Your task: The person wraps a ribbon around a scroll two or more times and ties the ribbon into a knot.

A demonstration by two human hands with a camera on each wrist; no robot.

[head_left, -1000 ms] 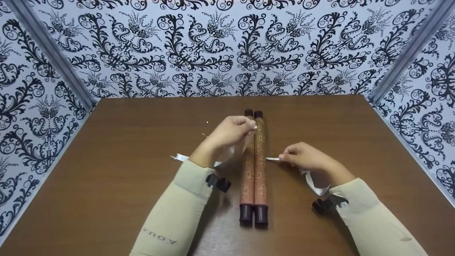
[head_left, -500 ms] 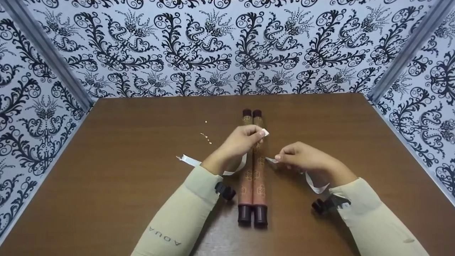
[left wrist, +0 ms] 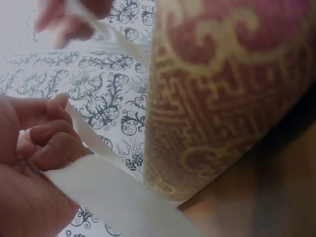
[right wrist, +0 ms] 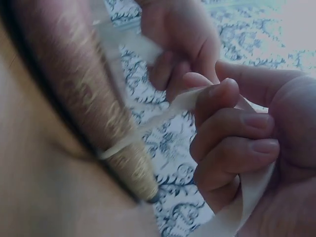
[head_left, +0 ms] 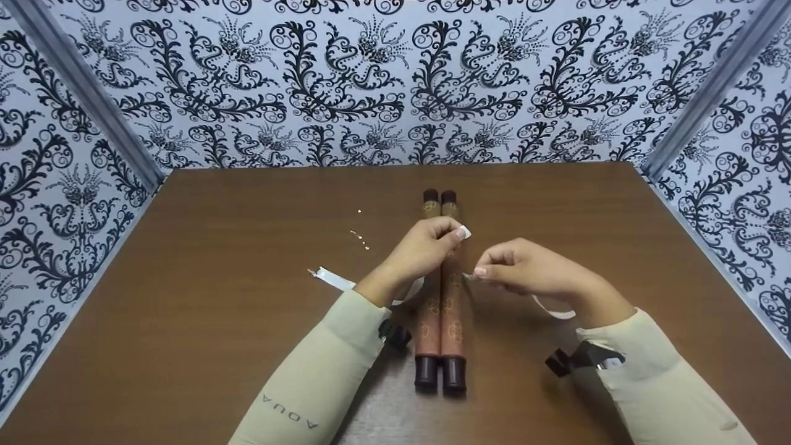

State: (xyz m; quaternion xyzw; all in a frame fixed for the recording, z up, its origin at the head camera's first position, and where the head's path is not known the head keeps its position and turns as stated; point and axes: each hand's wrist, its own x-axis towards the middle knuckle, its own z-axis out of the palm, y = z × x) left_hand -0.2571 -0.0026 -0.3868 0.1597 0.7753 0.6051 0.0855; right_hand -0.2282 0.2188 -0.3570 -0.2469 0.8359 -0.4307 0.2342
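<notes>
A double-roller scroll (head_left: 454, 327), in reddish-brown and gold patterned cloth with dark end knobs, lies lengthwise on the table, its two rolls side by side. My left hand (head_left: 423, 247) is over the rolls and pinches a white ribbon (head_left: 465, 232) between thumb and forefinger. The ribbon's tail runs out to the left under that wrist. Just right of the scroll, my right hand (head_left: 528, 269) pinches another stretch of the ribbon. In the right wrist view the ribbon (right wrist: 148, 126) crosses the patterned roll, and a length passes through the curled fingers of my right hand (right wrist: 237, 133).
Several tiny pale crumbs (head_left: 359, 237) lie on the brown wooden table (head_left: 235, 296) left of the scroll. Walls with black scrollwork on white (head_left: 371, 80) enclose the back and both sides. Each wrist wears a black camera mount (head_left: 584, 358).
My left hand has moved right and slightly nearer across the scroll with the ribbon end. My right hand has shifted slightly left, still pinching its stretch.
</notes>
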